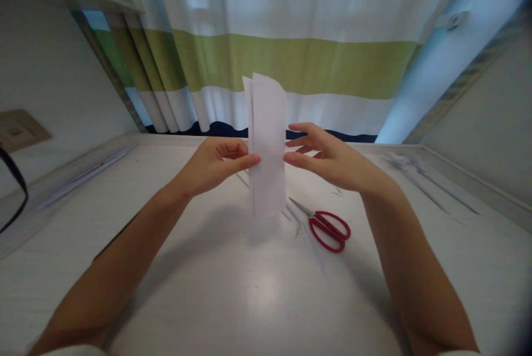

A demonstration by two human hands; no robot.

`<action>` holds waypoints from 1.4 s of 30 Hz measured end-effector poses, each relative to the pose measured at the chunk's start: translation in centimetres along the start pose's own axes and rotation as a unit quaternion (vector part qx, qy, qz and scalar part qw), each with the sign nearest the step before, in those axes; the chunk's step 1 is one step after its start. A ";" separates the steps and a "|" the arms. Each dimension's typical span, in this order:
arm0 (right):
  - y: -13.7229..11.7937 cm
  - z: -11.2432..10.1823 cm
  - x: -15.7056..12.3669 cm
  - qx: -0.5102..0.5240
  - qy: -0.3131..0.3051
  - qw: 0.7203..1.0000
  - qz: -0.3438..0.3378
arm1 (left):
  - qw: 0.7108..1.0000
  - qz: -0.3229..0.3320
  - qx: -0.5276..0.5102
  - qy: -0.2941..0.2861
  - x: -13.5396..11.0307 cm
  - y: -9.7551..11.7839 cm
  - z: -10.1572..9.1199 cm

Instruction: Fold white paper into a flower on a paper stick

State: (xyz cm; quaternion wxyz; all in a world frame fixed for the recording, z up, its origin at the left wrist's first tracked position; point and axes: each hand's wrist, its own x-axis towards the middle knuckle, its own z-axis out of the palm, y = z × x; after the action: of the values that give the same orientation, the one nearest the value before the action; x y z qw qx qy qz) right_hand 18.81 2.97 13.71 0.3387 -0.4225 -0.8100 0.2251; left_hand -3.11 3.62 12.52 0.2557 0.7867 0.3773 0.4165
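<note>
A folded white paper (268, 140) stands upright in the air above the white table (233, 289). My left hand (216, 164) pinches its left edge between thumb and fingers. On the paper's other side my right hand (328, 159) has its fingers stretched out, with the fingertips at the right edge. Whether those fingertips grip the sheet or only touch it does not show. Red-handled scissors (328, 227) lie flat on the table just below and right of my right hand.
Thin paper strips (293, 214) lie by the scissors. A striped white, green and dark curtain (291, 62) hangs behind the table. Long pale strips (419, 176) rest along the right edge, and a similar one (83, 176) along the left. A black strap (16, 189) shows far left.
</note>
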 end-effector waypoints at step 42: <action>-0.4 0.3 -0.2 0.120 -0.140 0.983 0.022 | 0.999 0.030 0.027 -0.023 -0.5 0.5 0.2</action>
State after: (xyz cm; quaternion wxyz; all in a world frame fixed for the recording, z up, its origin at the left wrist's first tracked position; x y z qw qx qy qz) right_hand 18.43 2.58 13.71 0.2654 -0.3606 -0.8071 0.3848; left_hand -2.91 2.84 12.54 0.2306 0.8137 0.3581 0.3957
